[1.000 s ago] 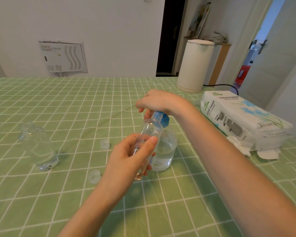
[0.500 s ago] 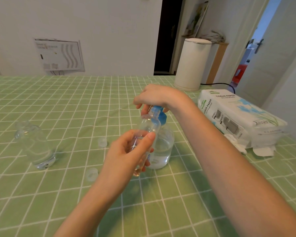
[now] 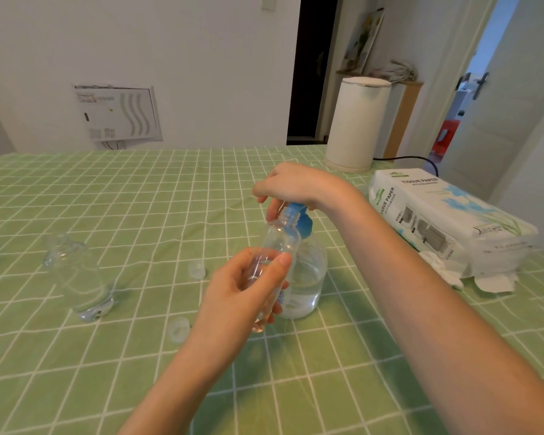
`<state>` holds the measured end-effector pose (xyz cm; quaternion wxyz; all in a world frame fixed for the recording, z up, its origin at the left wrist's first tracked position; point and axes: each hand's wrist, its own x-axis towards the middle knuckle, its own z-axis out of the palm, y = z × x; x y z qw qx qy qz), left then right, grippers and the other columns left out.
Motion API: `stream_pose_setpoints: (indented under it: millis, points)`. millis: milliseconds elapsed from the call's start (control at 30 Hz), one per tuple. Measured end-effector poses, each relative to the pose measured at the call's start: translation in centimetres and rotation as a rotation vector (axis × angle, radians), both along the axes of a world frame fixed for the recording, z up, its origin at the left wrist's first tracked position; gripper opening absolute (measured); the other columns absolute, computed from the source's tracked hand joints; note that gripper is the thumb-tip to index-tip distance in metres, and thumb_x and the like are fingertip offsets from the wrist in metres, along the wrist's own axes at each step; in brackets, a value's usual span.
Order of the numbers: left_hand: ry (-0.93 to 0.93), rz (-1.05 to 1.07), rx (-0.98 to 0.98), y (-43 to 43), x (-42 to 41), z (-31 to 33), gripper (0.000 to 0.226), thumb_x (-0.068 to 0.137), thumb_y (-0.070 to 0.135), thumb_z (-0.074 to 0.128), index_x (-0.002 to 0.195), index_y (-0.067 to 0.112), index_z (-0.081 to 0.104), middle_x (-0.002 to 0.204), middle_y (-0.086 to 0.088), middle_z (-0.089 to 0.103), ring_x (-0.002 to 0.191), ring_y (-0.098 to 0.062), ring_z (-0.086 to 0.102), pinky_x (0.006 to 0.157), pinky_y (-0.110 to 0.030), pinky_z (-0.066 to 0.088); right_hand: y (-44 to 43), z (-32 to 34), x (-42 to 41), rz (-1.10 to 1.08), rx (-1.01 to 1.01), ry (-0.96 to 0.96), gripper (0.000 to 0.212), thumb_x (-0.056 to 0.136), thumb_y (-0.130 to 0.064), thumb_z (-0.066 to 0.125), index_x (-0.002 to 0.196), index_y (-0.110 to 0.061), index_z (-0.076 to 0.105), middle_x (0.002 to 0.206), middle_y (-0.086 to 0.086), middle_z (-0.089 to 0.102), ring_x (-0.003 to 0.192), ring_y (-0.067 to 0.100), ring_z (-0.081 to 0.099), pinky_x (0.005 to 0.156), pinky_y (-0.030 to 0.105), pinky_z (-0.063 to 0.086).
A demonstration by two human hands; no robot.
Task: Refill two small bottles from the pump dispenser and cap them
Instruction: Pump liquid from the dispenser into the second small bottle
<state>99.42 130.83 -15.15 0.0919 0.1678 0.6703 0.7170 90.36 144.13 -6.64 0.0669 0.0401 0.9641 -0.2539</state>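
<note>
My left hand [image 3: 242, 290] grips a small clear bottle [image 3: 278, 243], tilted, its open neck right under the blue pump spout. The clear pump dispenser [image 3: 308, 277], partly filled with liquid, stands just behind it. My right hand [image 3: 292, 186] rests on top of the blue pump head [image 3: 302, 219], fingers curled over it. A second small clear bottle [image 3: 76, 277] stands uncapped at the left. Two clear caps lie on the cloth: one cap [image 3: 197, 270] left of the dispenser, the other cap [image 3: 178, 329] nearer to me.
The table carries a green checked cloth [image 3: 139, 199]. A pack of tissue paper [image 3: 446, 221] lies at the right with crumpled tissues [image 3: 437, 265] beside it. A white cylindrical appliance [image 3: 355, 124] with a black cord stands at the far right edge.
The hands, the held bottle and the dispenser keep nearly the same pose; only the camera view has shifted slightly.
</note>
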Motion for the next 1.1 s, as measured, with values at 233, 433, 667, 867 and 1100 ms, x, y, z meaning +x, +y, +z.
stream_pose_setpoints:
  millis: [233,433,667,867,1100]
  points:
    - [-0.001,0.004,0.001,0.1,-0.1,0.0,0.040,0.061,0.054,0.062,0.083,0.021,0.066,0.065,0.001,0.067,0.048,-0.010,0.056,0.044,-0.018,0.043,-0.1,0.1,-0.2,0.011,-0.010,-0.014,0.022,0.090,-0.029,0.051,0.093,-0.013,0.065,0.103,0.009,0.071,0.077,0.021,0.058,0.055,0.025,0.037]
    - [-0.012,0.000,-0.010,0.0,0.0,-0.1,0.038,0.065,0.052,0.062,0.083,0.018,0.065,0.052,0.006,0.061,0.047,-0.009,0.055,0.043,-0.018,0.042,-0.2,-0.4,-0.2,0.014,-0.022,-0.042,0.019,0.090,-0.029,0.051,0.077,-0.019,0.061,0.106,0.009,0.069,0.078,0.023,0.058,0.058,0.025,0.040]
    - [-0.023,0.001,-0.012,0.0,0.0,-0.2,0.040,0.063,0.052,0.062,0.085,0.018,0.066,0.055,0.005,0.063,0.047,-0.010,0.056,0.042,-0.017,0.041,-0.2,-0.9,0.0,0.017,-0.022,-0.051,0.019,0.090,-0.030,0.050,0.079,-0.020,0.061,0.110,0.008,0.067,0.081,0.023,0.058,0.057,0.026,0.038]
    - [-0.011,-0.011,0.006,0.0,-0.1,0.0,0.040,0.061,0.054,0.062,0.083,0.021,0.066,0.066,0.000,0.067,0.049,-0.011,0.057,0.044,-0.019,0.043,-0.1,0.1,0.1,0.032,0.014,-0.001,0.028,0.091,-0.030,0.050,0.105,-0.011,0.065,0.106,0.009,0.070,0.079,0.020,0.056,0.057,0.025,0.037]
    - [-0.003,-0.003,0.010,0.1,-0.2,0.1,0.040,0.060,0.055,0.062,0.084,0.023,0.067,0.070,0.001,0.068,0.050,-0.010,0.058,0.047,-0.022,0.048,-0.2,0.4,-0.1,0.040,-0.002,0.018,0.030,0.092,-0.034,0.051,0.101,-0.011,0.066,0.101,0.009,0.071,0.077,0.020,0.060,0.056,0.025,0.039]
